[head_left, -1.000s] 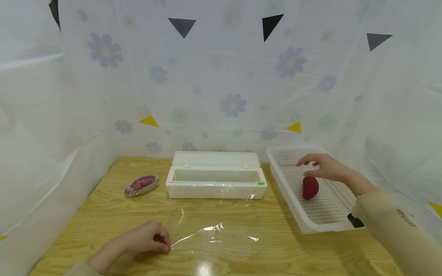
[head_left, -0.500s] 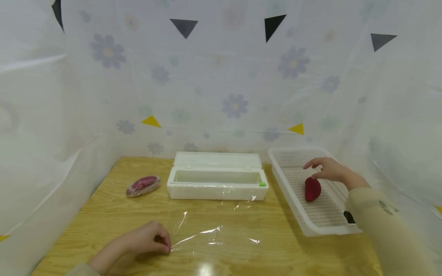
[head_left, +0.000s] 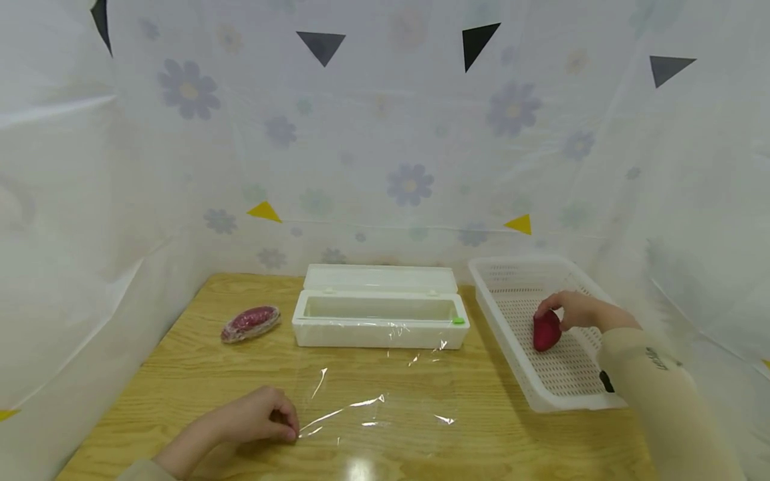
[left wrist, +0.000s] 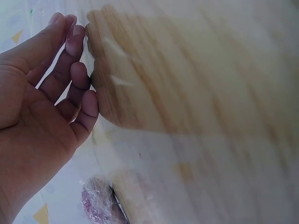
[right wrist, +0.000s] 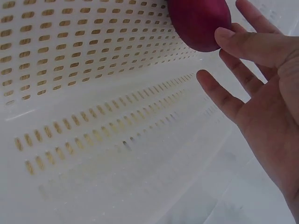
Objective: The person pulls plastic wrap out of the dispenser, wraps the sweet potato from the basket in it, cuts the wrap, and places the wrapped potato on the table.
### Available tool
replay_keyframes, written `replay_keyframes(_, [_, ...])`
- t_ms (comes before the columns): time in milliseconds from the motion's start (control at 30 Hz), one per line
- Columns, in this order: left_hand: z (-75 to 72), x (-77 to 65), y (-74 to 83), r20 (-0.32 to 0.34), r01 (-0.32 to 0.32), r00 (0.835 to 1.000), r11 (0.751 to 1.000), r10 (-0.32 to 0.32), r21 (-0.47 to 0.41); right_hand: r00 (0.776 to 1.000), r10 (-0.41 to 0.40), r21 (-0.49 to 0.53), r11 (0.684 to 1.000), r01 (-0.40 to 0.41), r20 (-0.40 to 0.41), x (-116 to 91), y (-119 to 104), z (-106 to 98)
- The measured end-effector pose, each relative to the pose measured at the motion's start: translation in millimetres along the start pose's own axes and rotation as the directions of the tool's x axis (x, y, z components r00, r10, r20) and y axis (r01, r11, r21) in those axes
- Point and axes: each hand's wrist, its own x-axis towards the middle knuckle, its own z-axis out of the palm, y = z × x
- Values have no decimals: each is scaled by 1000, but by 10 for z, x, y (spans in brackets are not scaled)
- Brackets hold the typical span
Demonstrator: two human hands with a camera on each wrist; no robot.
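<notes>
My left hand is low over the table, thumb and index fingertip together at the near left corner of a clear sheet of cling film. In the left wrist view, the left fingertips meet at the film's edge. My right hand reaches into a white perforated basket. It holds the upper end of a smooth, dark red oval piece of produce between thumb and fingers. In the right wrist view, the thumb lies against the produce, with the other fingers partly behind it.
An open white cling film box with a green slider stands at the back middle; the film runs forward from it. A film-wrapped purple-red piece lies at the left. Patterned white sheeting encloses the wooden table.
My right hand has come down and toward me onto the dark red produce, its thumb and fingers closing on its upper end. The left hand stays at the film corner.
</notes>
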Motion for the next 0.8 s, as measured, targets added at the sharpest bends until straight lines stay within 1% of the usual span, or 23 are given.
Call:
replay_keyframes(100, [-5, -3, 1, -3, 3, 1000, 1000, -3, 0, 1000, -8, -40, 999, 8, 8, 33, 1, 17])
replay_keyframes(200, [-10, -4, 16, -7, -3, 1000, 1000, 3, 18, 1000, 7, -59, 998, -6, 12, 54, -6, 26])
replay_keyframes(267, [-11, -6, 32, -6, -7, 1000, 1000, 7, 23, 1000, 19, -52, 998, -18, 14, 68, -18, 35])
replay_keyframes(500, [-12, -1, 41, -3, -20, 1000, 1000, 20, 17, 1000, 17, -28, 999, -17, 10, 127, -13, 76])
replay_keyframes(800, [-3, -1, 23, -8, 0, 1000, 1000, 0, 10, 999, 45, 1, 999, -45, 0, 163, -29, 104])
